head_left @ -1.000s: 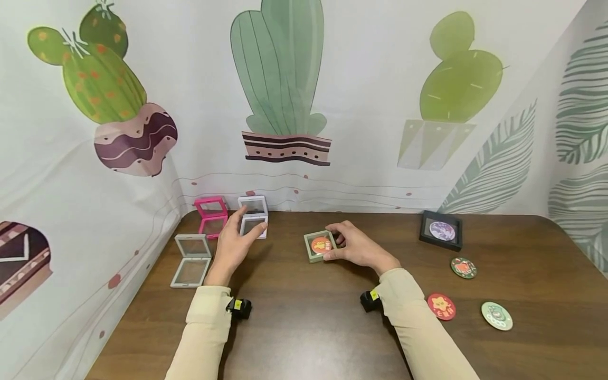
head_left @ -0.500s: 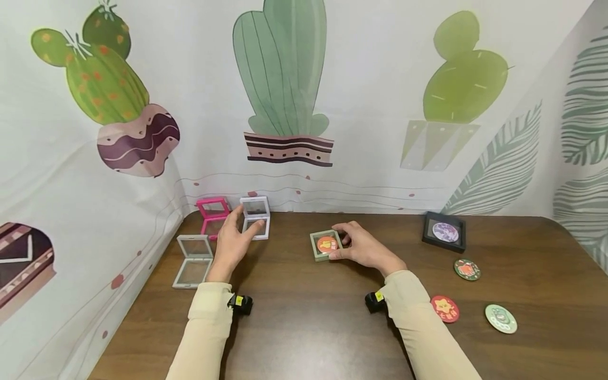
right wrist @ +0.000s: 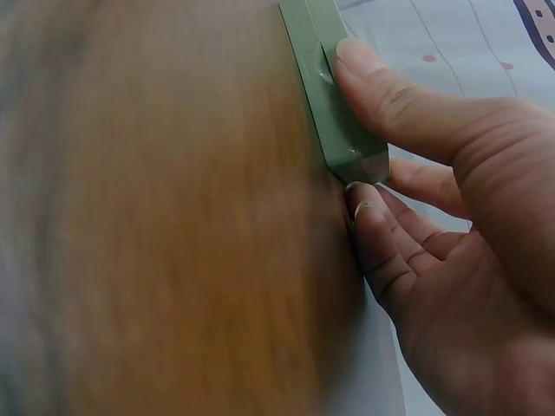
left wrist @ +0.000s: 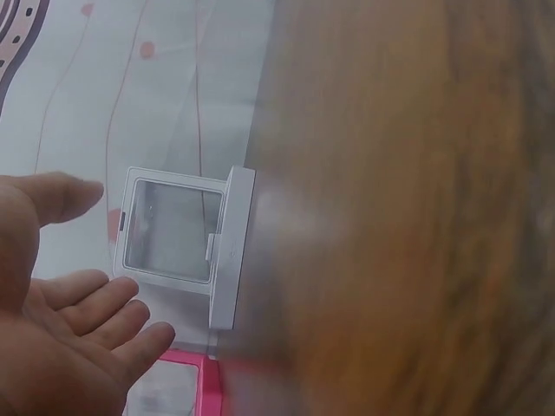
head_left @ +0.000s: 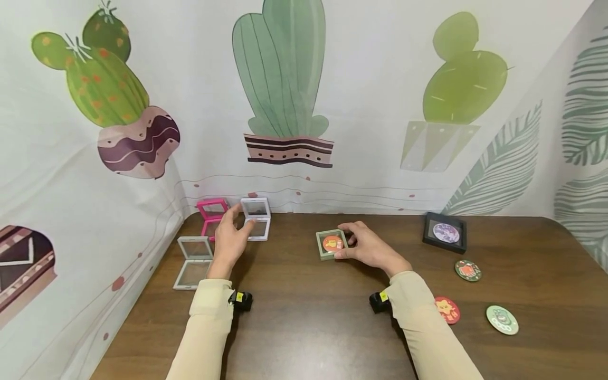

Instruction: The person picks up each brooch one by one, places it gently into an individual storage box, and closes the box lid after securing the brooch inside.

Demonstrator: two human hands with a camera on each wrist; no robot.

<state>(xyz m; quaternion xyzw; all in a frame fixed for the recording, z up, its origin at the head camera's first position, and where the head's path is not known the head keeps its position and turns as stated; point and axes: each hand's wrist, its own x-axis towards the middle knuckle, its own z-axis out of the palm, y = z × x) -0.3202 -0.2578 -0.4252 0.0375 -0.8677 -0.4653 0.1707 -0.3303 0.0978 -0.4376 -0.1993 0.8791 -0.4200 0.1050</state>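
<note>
In the head view, my right hand [head_left: 372, 249] grips the right side of a square green display case [head_left: 319, 246]. Its thumb lies on the near edge and its fingers at the far side, as the right wrist view also shows. A round orange badge [head_left: 333, 244] sits inside that case. My left hand [head_left: 229, 244] hovers with spread, relaxed fingers and holds nothing. Closest to it is a white display case [left wrist: 231, 251] with its lid raised, standing against the back cloth. A pink case [head_left: 212, 202] with a raised lid is partly hidden behind the left hand.
A grey case [head_left: 196, 259] with its lid up lies at the left edge. On the right is a black case [head_left: 444, 247] with a purple badge [head_left: 446, 233] inside. Dark green [head_left: 468, 270], red [head_left: 447, 310] and pale green [head_left: 502, 320] badges lie loose on the table.
The right hand has shifted the green case a little to the right. My left hand has drawn slightly left, away from the white case.
</note>
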